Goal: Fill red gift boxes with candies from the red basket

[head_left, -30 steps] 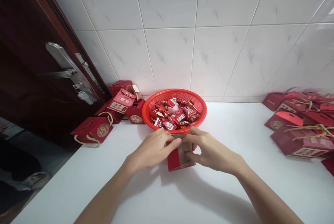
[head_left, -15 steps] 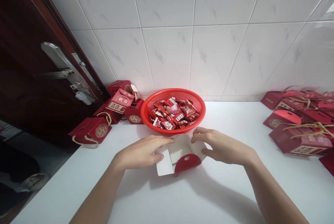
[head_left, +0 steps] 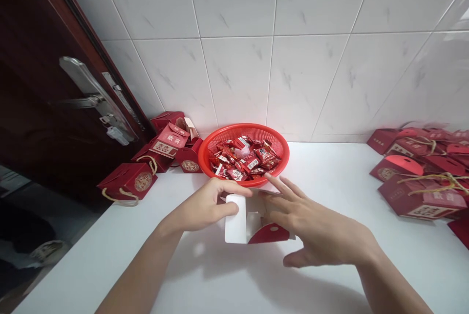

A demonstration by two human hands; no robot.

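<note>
An unfolded red gift box [head_left: 269, 234] with a white inside stands on the white table, its top flaps raised. My left hand [head_left: 208, 206] grips the box's left side, thumb on the white flap and index finger along the far edge. Over the box's right part lies my right hand [head_left: 308, 221], its fingers spread and reaching across the opening, thumb held apart; they hide part of the inside. Just beyond the box is a red plastic basket [head_left: 205, 170] with several red-wrapped sweets [head_left: 252, 161] in it.
Several made-up red boxes [head_left: 126, 182] with rope handles stand at the left by the door. More flattened-looking red boxes [head_left: 421, 192] with twine are heaped at the right. A tiled wall [head_left: 234, 74] closes off the back of the table [head_left: 330, 162].
My right hand has let go of the box's right flap and spread its fingers over the opening. The left hand has shifted slightly right with the box, which now shows more depth.
</note>
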